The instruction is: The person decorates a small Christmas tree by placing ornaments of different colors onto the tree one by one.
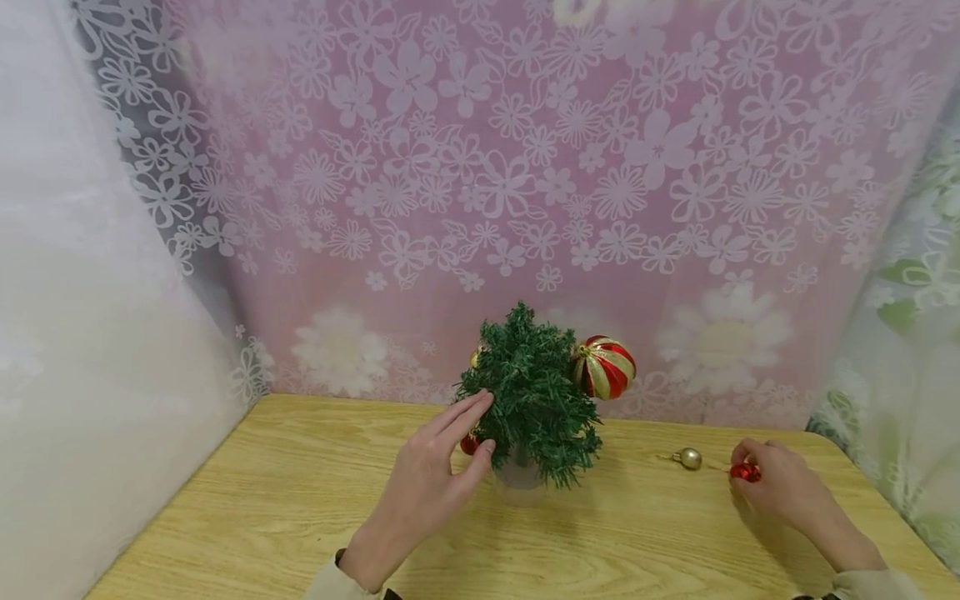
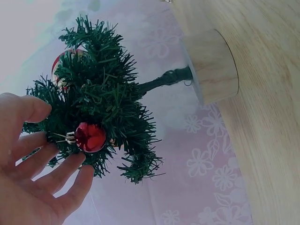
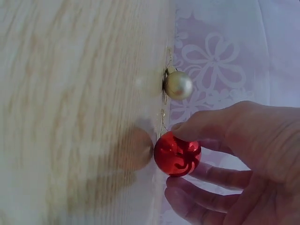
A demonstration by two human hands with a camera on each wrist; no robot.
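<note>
A small green artificial Christmas tree stands on a round base that looks like wood in the left wrist view. My left hand is at its left side, fingers fairly straight, fingertips at the branches. Near those fingers a shiny red ball ornament sits among the branches. On the tree's right side hangs a large red-and-gold striped ball. At the right of the table, my right hand pinches another red ball ornament between thumb and fingers, close to the tabletop.
A small gold ball ornament with a loop lies on the wood-grain table, left of the right hand. Behind the table hangs a pink flowered curtain. Pale sheets hang at both sides.
</note>
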